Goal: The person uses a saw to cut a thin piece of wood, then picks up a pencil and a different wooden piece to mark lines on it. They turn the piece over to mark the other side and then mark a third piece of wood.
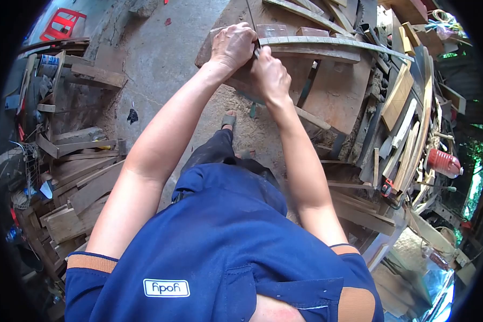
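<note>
My right hand [271, 75] is closed round the handle of what looks like a hand saw [250, 15]. Its long, thin, dark blade points away from me and shows almost edge-on. Just left of the blade, my left hand [234, 45] is closed over the end of a wooden piece [205, 51]; its fingertips are hidden. To the right of the blade runs a long, curved wooden strip [327, 41] with cross marks along it. A thicker curved board [319, 52] lies beneath the strip, on a wooden work surface [338, 88].
Stacked offcuts [83, 198] fill the left side. More boards and strips [400, 96] lean at the right, near a bottle of red liquid [444, 163]. A red plastic item [63, 24] lies at far left. My sandalled foot [229, 119] is on the dusty concrete floor [150, 70].
</note>
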A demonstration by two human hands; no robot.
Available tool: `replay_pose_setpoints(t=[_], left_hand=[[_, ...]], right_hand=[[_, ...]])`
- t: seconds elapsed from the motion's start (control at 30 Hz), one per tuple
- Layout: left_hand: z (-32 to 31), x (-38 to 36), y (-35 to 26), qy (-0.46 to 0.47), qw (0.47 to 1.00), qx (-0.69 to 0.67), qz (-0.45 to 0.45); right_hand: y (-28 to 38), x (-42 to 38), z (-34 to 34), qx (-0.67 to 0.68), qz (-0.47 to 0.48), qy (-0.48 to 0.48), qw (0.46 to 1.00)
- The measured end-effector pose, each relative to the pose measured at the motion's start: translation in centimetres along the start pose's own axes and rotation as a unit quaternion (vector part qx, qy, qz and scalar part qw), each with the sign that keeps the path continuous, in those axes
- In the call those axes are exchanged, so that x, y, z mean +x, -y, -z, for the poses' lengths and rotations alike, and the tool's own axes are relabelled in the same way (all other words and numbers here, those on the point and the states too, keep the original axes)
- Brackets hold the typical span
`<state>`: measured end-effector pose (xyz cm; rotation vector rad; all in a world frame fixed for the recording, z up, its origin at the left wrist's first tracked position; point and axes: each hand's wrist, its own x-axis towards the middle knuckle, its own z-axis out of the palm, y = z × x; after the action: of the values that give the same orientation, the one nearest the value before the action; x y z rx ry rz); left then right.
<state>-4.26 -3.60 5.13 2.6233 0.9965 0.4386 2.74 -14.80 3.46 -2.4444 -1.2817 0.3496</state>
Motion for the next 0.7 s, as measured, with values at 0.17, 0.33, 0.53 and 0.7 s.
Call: replay_pose_setpoints(t=[0.17,0.33,0.53,0.7], left_hand=[[-0.3,0.2,0.4,-0.007,1.000,0.001,0.003],[-0.4,-0.3,-0.1,-0.008,1.000,-0.001,-0.010],[-0.1,-0.1,-0.1,-0.002,1.000,0.006,0.013],[-0.3,-0.2,-0.1,0.003,1.000,-0.008,0.000]], right_hand=[[0.1,-1.5,0.4,0.046,-0.015,0.008,0.999],[0.3,-0.4,0.4,0.017,-0.029,0.019,0.999],[0.6,-1.1,1.2,0.024,-0.045,0.039,0.998],[0.2,-0.4,0.5,-0.008,-0.019,0.015,1.000]])
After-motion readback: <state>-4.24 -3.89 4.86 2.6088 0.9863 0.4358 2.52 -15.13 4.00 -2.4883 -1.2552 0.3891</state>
